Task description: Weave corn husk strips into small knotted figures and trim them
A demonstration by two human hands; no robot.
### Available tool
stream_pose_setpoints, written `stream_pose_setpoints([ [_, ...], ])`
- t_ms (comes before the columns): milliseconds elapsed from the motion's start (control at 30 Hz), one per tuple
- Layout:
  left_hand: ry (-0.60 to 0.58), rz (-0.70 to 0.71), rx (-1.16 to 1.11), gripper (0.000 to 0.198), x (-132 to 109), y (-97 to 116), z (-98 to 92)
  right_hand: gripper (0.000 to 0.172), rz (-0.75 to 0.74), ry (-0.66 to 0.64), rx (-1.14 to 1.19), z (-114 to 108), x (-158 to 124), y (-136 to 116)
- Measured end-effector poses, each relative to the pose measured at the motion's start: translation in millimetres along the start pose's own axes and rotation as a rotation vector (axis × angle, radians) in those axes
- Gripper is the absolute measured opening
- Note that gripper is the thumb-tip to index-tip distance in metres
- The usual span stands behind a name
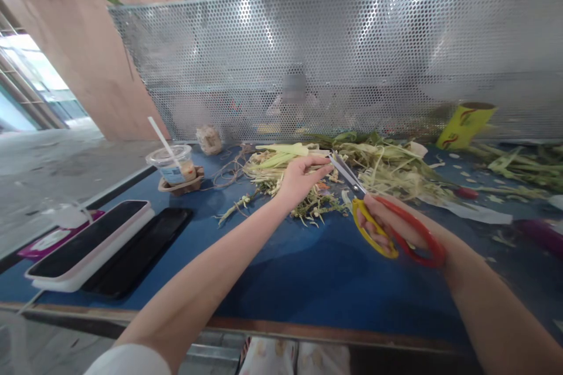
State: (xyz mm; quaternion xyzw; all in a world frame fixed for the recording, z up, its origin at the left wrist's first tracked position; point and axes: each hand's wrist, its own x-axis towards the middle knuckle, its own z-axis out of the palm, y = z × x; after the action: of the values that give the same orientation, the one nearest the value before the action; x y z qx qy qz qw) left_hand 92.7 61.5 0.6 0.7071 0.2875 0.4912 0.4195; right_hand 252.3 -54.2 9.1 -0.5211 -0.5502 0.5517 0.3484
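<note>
My right hand (pixel 382 217) is wrapped round the handles of scissors (pixel 349 176), one yellow and one red. The slightly parted blades point up and left, with their tips at the fingertips of my left hand (pixel 303 176). Thumb and forefinger of that hand come together near the tips; whatever they pinch is too small to make out. Under and behind my hands lie heaps of pale green and yellowish plant stalks (pixel 264 167) and small trimmed pieces (pixel 308 211).
A lidded cup (pixel 176 167) with a straw, a white-edged device (pixel 92 243) and a black phone (pixel 141 252) lie left on the blue table (pixel 281 293). Behind stands a perforated metal screen (pixel 308 41). Leaves (pixel 523 167) and a yellow roll (pixel 466 126) are right.
</note>
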Motion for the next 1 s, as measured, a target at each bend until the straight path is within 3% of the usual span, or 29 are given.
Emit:
stream_pose_setpoints([
  [333, 0.029, -0.055, -0.101, 0.031, -3.6, 4.6, 5.6, 0.037, -0.055, 0.053, 0.017, 4.3, 1.5, 4.5],
  [667, 0.034, -0.040, -0.116, 0.030, -1.6, 2.0, 6.2, 0.042, 0.018, 0.121, 0.039, 1.1, 6.4, 8.7],
  [800, 0.036, 0.002, -0.072, 0.024, -3.1, 1.2, 7.1, 0.048, -0.024, 0.154, 0.088, -0.9, 8.1, 9.9],
  [900, 0.047, -0.029, -0.023, 0.022, -4.5, 1.0, 6.8, 0.057, -0.075, 0.289, 0.064, -6.8, 9.8, 5.2],
  [967, 0.056, -0.105, -0.077, 0.023, -4.6, 0.7, 6.8, 0.064, -0.048, 0.504, -0.193, -16.8, 12.9, 3.2],
  [1000, 0.058, -0.145, -0.125, 0.023, -4.4, 0.7, 7.0, 0.066, 0.039, 0.628, -0.442, -23.9, 15.2, 3.3],
])
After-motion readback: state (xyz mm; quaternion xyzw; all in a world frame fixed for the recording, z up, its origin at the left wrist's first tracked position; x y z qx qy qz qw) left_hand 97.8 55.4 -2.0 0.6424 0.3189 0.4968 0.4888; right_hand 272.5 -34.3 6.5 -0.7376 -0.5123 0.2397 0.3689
